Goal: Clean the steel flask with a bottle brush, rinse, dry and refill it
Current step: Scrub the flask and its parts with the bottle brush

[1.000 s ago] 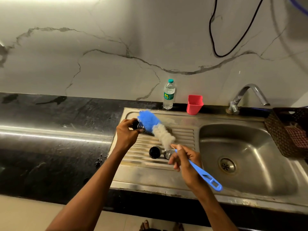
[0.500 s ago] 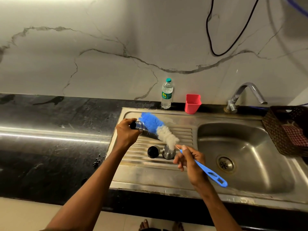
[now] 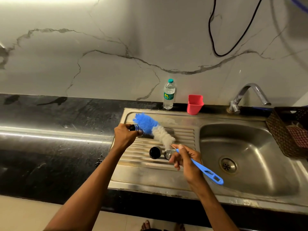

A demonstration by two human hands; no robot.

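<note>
Home kitchen: steel sink (image 3: 246, 157), tap (image 3: 248, 95), black counter (image 3: 50, 130).

Both forearms are showing bare from the bottom edge of the view up to the wrists, with no sleeve, watch, bracelet or glove lying on them. The left hand (image 3: 124, 135) is wearing no ring that can be made out. The right hand (image 3: 186, 161) is likewise showing bare fingers, its nails looking short and unpainted, one pale nail catching the light. At the bottom edge, bare toes (image 3: 146, 225) are peeking into view on the pale floor.
</note>
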